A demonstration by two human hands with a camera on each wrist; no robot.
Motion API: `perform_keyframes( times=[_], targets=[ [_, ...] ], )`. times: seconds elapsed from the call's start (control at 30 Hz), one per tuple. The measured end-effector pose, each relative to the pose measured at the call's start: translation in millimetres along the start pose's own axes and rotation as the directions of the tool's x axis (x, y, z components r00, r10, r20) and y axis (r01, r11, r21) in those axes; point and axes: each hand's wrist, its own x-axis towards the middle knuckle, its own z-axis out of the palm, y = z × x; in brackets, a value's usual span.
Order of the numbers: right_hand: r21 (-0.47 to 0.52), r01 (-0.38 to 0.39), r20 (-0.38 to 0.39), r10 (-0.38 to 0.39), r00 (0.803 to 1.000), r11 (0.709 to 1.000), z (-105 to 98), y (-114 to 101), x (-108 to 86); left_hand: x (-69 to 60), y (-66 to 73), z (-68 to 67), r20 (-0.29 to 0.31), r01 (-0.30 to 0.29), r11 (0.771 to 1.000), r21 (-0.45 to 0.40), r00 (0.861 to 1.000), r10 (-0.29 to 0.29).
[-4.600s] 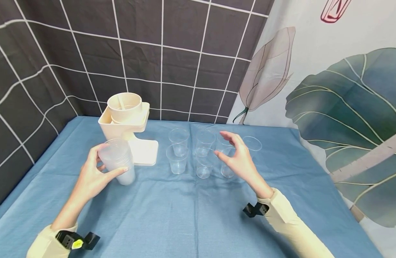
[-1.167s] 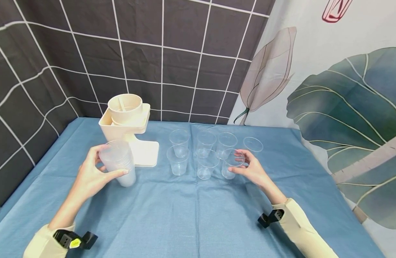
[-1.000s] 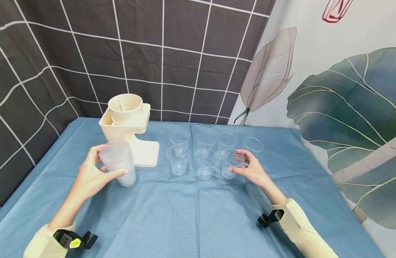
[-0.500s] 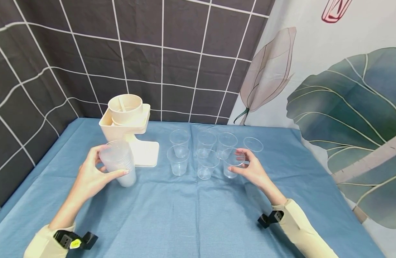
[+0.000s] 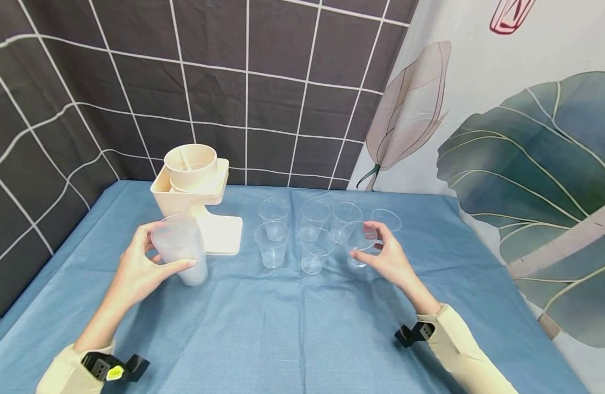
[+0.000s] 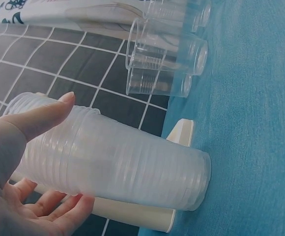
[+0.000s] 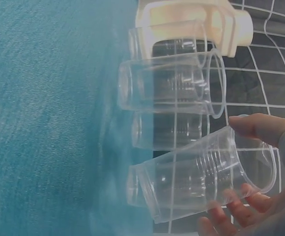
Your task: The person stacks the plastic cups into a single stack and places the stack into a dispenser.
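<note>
Clear cup (image 7: 194, 174), right of centre in head view, tilted; probably light, thin-walled, slippery, easily dented; best held gently just below rim
Right hand (image 5: 390, 260): thumb and fingers pinching cup near rim
Cup stack (image 5: 181, 246), left of centre: likely stiffer, heavier; left hand (image 5: 144, 265) gripping rim end, thumb opposite fingers
Standing cups (image 5: 316, 249) mid-frame; cream stand (image 5: 191, 200) upper left

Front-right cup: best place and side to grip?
I'd take the front-right cup by its wall near the rim, from the right, as the right hand does: the tilted wall widens toward the rim, and the front-middle cup stands close on its left.
</note>
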Motion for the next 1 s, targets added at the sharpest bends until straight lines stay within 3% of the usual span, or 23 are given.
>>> perform_keyframes(
  times=[0.43, 1.0],
  targets=[
    [0.006, 0.020, -0.026, -0.020, 0.999, 1.000, -4.4, -10.2, -1.4, -0.9, 0.5, -0.6, -0.005, -0.001, 1.000, -0.001, 1.000, 0.001],
    [-0.028, 0.093, -0.142, -0.096, 0.985, 0.995, -9.0, -25.6, -3.2, -0.5, -1.5, 0.0, 0.004, -0.002, 1.000, -0.006, 1.000, 0.002]
  ],
)
